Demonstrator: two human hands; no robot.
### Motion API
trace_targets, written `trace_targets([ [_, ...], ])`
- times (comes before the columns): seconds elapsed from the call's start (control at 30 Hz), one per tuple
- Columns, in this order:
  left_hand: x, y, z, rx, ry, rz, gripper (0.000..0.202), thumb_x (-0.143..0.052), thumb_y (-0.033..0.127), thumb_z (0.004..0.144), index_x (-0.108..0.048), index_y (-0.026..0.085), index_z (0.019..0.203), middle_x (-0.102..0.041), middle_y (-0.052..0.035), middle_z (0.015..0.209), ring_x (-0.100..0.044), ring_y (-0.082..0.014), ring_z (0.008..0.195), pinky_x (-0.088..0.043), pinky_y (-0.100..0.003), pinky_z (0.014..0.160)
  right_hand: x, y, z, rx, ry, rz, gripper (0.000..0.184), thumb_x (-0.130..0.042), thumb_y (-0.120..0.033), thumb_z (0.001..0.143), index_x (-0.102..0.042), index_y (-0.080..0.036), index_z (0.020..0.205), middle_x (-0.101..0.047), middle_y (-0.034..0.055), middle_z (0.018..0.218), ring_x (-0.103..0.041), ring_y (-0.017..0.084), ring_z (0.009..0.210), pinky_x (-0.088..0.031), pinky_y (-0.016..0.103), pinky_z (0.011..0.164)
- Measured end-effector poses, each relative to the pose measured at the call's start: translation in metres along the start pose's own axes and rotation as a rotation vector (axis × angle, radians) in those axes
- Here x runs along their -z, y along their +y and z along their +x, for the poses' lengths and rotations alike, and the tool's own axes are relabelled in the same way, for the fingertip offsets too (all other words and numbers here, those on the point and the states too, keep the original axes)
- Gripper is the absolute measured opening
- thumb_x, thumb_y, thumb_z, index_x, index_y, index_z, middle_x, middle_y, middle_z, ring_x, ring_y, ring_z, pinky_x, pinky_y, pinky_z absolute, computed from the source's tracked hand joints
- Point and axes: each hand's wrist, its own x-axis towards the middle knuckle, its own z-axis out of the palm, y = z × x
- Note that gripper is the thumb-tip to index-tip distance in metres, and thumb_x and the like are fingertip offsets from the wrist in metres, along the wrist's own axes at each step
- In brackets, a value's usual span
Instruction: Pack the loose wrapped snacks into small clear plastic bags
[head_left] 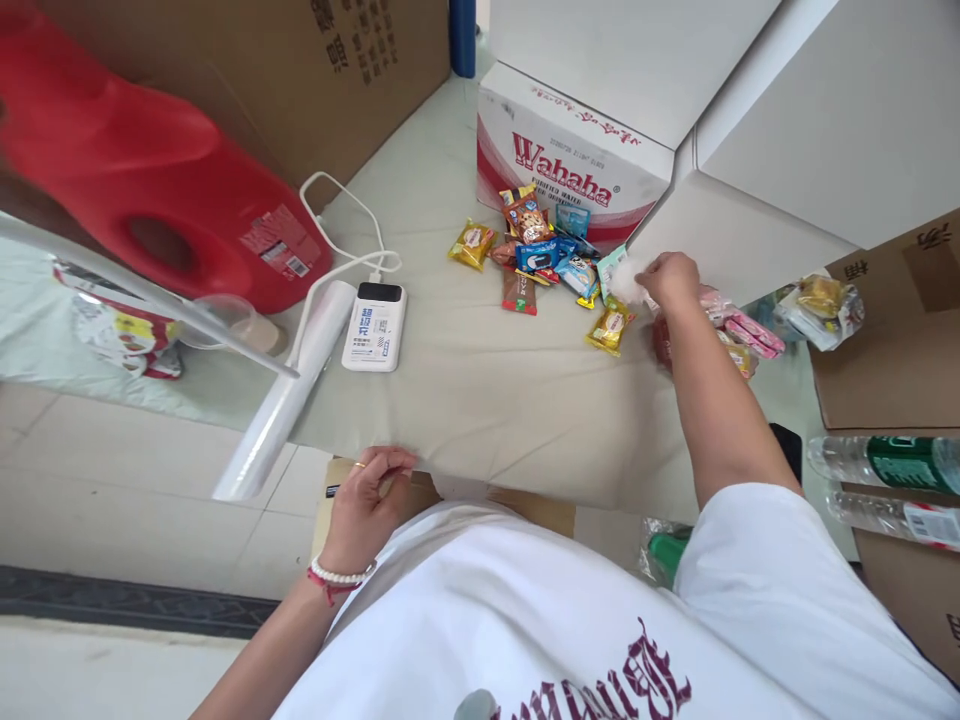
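My right hand pinches a blurred, whitish, see-through packet at the right side of a pile of wrapped snacks. What is inside the packet I cannot make out. Close by, a gold-wrapped snack lies in front of the pile, and another gold-wrapped snack lies at its left. Partly hidden behind my right forearm is a second group of snacks, with a pink packet in it. My left hand rests at the front edge of the cloth-covered table, fingers loosely bent, thumb apart, holding nothing.
A Wahaba-style printed water carton stands behind the pile. Leftward are a white power bank with its cable, a clear film roll overhanging the edge, and a large red jug. Plastic bottles lie at far right.
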Motion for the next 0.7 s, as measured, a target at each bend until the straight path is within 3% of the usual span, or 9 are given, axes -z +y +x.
trace_targets([
  [0.1,0.002,0.003,-0.004,0.047,-0.002,-0.103,0.022,-0.061,0.040,0.088,-0.072,0.021,0.093,-0.066,-0.0060,0.098,-0.067,-0.0221,0.091,-0.059,-0.040,0.085,0.028,-0.003,-0.026,-0.106,0.111,0.273,0.026,-0.081,-0.028,0.077,-0.057,-0.020,0.070,-0.056,0.0005,0.066,-0.059,0.019,0.070,-0.051,0.037,0.072],
  [0.17,0.000,0.013,-0.001,0.040,-0.023,-0.193,0.023,-0.064,0.042,0.089,-0.071,0.021,0.096,-0.065,-0.0064,0.099,-0.067,-0.0218,0.094,-0.060,-0.038,0.086,0.042,-0.011,-0.053,-0.096,0.045,0.577,0.029,-0.079,-0.037,0.080,-0.055,-0.021,0.073,-0.054,-0.0013,0.066,-0.054,0.014,0.061,-0.047,0.029,0.059],
  [0.23,-0.006,0.030,0.007,-0.012,-0.081,-0.279,0.023,-0.066,0.042,0.090,-0.071,0.022,0.098,-0.065,-0.0073,0.101,-0.065,-0.0216,0.096,-0.060,-0.036,0.084,0.045,-0.022,-0.088,-0.092,-0.108,0.860,0.031,-0.083,-0.040,0.076,-0.058,-0.022,0.078,-0.055,-0.0024,0.068,-0.052,0.011,0.058,-0.042,0.024,0.052],
  [0.33,-0.026,0.065,0.027,-0.126,-0.176,-0.376,0.020,-0.063,0.040,0.093,-0.071,0.023,0.098,-0.064,-0.0076,0.100,-0.064,-0.0199,0.095,-0.060,-0.033,0.081,0.026,-0.039,-0.150,-0.123,-0.286,1.126,0.036,-0.091,-0.037,0.063,-0.065,-0.023,0.083,-0.056,-0.0040,0.068,-0.051,0.009,0.056,-0.039,0.020,0.049],
  [0.47,-0.072,0.103,0.057,-0.195,-0.138,-0.411,0.025,-0.069,0.042,0.088,-0.066,0.023,0.103,-0.062,-0.0080,0.107,-0.064,-0.0194,0.098,-0.059,-0.032,0.079,-0.021,-0.062,-0.226,-0.232,-0.454,1.271,0.036,-0.092,-0.040,0.062,-0.071,-0.022,0.084,-0.060,-0.0025,0.069,-0.047,0.008,0.054,-0.033,0.020,0.046],
  [0.53,-0.094,0.109,0.071,-0.203,-0.162,-0.402,0.044,-0.081,0.044,0.076,-0.066,0.022,0.110,-0.063,-0.0080,0.113,-0.064,-0.0206,0.102,-0.057,-0.032,0.080,-0.040,-0.070,-0.252,-0.264,-0.526,1.293,0.034,-0.090,-0.042,0.065,-0.073,-0.021,0.086,-0.062,-0.0011,0.071,-0.046,0.007,0.054,-0.031,0.021,0.046],
  [0.6,-0.108,0.108,0.082,-0.152,-0.196,-0.399,0.033,-0.079,0.044,0.076,-0.068,0.021,0.097,-0.067,-0.0045,0.100,-0.064,-0.0181,0.092,-0.054,-0.031,0.079,-0.051,-0.071,-0.267,-0.286,-0.561,1.298,0.033,-0.088,-0.042,0.067,-0.074,-0.021,0.087,-0.063,-0.0011,0.072,-0.045,0.007,0.054,-0.030,0.021,0.047],
  [0.7,-0.108,0.098,0.092,-0.018,-0.214,-0.484,0.030,-0.076,0.048,0.078,-0.067,0.019,0.083,-0.065,0.0009,0.079,-0.058,-0.0138,0.074,-0.048,-0.028,0.073,-0.055,-0.055,-0.274,-0.320,-0.521,1.294,0.026,-0.085,-0.039,0.069,-0.073,-0.020,0.083,-0.059,-0.0032,0.068,-0.043,0.007,0.054,-0.031,0.020,0.048],
])
